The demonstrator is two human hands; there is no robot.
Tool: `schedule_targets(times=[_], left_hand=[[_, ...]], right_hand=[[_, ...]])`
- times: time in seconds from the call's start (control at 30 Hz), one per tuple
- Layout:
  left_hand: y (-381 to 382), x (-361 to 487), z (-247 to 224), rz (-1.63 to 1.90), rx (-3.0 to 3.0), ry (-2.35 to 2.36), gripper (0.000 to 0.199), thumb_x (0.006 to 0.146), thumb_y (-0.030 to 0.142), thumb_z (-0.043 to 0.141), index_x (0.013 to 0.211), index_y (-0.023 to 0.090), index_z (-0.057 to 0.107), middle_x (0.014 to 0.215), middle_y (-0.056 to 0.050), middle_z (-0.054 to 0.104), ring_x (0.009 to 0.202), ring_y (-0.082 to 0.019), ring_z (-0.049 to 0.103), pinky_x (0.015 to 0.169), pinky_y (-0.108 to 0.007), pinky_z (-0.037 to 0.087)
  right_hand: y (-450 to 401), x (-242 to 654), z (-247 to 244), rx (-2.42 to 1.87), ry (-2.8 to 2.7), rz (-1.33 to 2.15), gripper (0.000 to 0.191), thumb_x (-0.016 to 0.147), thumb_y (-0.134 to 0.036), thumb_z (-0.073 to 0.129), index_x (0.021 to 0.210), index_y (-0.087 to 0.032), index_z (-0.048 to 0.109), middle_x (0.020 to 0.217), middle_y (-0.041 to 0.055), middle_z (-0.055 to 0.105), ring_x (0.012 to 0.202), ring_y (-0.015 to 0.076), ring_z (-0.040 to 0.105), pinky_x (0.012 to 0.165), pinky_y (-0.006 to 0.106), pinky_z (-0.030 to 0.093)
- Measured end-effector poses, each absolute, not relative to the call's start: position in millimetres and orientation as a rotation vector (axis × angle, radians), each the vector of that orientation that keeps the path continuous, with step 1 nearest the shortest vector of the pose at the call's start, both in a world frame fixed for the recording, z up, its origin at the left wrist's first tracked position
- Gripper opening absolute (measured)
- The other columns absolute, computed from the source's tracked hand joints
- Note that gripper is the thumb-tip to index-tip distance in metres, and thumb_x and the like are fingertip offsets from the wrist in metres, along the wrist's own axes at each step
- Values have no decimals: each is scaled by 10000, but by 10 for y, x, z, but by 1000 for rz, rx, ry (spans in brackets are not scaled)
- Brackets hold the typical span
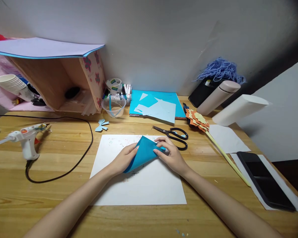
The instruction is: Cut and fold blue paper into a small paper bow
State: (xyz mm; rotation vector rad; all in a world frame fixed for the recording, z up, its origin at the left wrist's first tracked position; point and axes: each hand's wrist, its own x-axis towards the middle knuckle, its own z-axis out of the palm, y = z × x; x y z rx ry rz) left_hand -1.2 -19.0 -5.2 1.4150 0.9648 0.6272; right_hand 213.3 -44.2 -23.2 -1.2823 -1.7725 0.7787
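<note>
A piece of blue paper, folded to a pointed shape, is held between both hands above a white sheet. My left hand grips its left edge, thumb on top and the other fingers hidden beneath. At the right corner, my right hand pinches the paper between thumb and fingers. Black-handled scissors lie just beyond my right hand, blades pointing left. A small light-blue paper bow rests on the table behind the white sheet.
A white glue gun with a black cord stands at left. Behind are an open box, a clear plastic cup and light-blue paper scraps. A paper flower, a bottle and a phone are at right.
</note>
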Motion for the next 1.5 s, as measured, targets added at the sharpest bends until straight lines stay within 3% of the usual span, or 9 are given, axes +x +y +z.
schedule_targets(times=[0.13, 0.33, 0.8, 1.13, 1.5], left_hand=[[-197, -15, -37, 625, 1414, 1014, 408, 850, 491, 410, 916, 171, 654, 1028, -45, 654, 976, -240, 526, 922, -316, 368], [-229, 20, -67, 637, 1515, 1082, 379, 805, 510, 487, 835, 154, 614, 794, -25, 610, 754, -179, 504, 698, -268, 408], [-315, 96, -90, 675, 1595, 1177, 365, 843, 474, 448, 756, 145, 580, 673, 5, 512, 654, -134, 433, 615, -238, 344], [-318, 100, -135, 693, 1551, 1152, 408, 839, 488, 436, 594, 167, 375, 580, 36, 320, 580, -98, 303, 543, -226, 275], [-332, 96, -146, 676, 1597, 1166, 414, 859, 467, 407, 581, 174, 316, 563, 38, 301, 561, -97, 292, 533, -232, 260]], right_hand=[[-419, 2137, -255, -1289, -1752, 800, 134, 813, -318, 581, 746, -204, 560, 916, 68, 597, 917, 213, 536, 835, 368, 411], [-428, 2127, -235, -1243, -1836, 737, 141, 808, -308, 599, 724, -208, 545, 750, 37, 584, 784, 196, 517, 750, 351, 404], [-451, 2124, -236, -1232, -1872, 731, 152, 852, -295, 538, 732, -201, 547, 741, 35, 574, 758, 183, 514, 719, 331, 401], [-467, 2127, -239, -1241, -1823, 741, 75, 828, -260, 575, 793, -195, 568, 768, 24, 588, 756, 159, 537, 704, 297, 420], [-471, 2128, -294, -1251, -1617, 928, 146, 779, -285, 643, 903, -212, 619, 880, 27, 632, 795, 149, 601, 753, 280, 491]])
